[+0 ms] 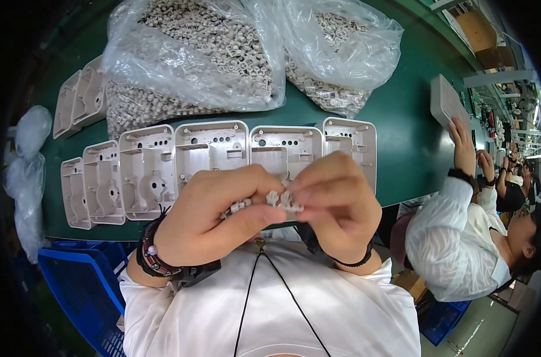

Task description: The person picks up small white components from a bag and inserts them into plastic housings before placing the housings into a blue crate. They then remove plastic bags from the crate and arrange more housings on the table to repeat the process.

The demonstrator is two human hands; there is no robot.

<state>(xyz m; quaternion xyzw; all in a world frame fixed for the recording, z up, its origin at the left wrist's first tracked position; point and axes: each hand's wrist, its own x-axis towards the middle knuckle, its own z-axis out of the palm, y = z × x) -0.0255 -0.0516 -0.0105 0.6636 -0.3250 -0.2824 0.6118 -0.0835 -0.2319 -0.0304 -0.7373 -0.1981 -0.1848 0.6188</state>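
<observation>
Close in front of my chest, my left hand (pixel 223 208) is closed around several small off-white plastic parts (pixel 239 206), some showing between its curled fingers and palm. Thumb and forefinger of my right hand (pixel 339 202) pinch another small off-white plastic part (pixel 289 202), right at the left hand's fingertips. The two hands nearly touch there. Just beyond them stands a row of off-white plastic housings (pixel 211 134), open side up, with round holes and inner walls. My hands cover the lower parts of the middle housings.
Large clear bags (pixel 193 89) of small off-white parts lie at the back of the green table (pixel 401 137). More housings (pixel 80 98) sit back left. A blue crate (pixel 83 297) stands lower left. At right, a co-worker (pixel 461 238) holds an off-white housing (pixel 447 102).
</observation>
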